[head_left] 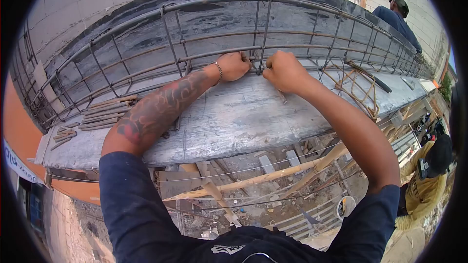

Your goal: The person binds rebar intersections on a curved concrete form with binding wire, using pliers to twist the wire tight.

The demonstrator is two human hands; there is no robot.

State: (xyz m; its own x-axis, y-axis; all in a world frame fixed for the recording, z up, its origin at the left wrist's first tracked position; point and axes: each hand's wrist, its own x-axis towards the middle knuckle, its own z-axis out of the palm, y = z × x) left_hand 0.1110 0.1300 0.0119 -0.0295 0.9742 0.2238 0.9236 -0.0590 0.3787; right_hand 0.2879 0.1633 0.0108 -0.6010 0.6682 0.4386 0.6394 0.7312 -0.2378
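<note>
Currently close 2-handed work at 1 joint of the rebar cage [266, 29]. Left hand [234, 65] at its lower bars, fingers curled closed; right hand [286, 72] just beside, also curled closed. Can't tell what either grips. Looks like fine fingertip work; next move calls for a steady pinch between tight bars. Cage stands along the board [234, 126]: long, lattice-like, dark steel hoops. Board's flat, grey, scuffed. In front of cage, left: loose rust-brown short rods [105, 115]; right: angular bent rods [374, 110].

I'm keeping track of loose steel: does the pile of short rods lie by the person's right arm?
No, the short rods lie on the board beside the left forearm.
</note>
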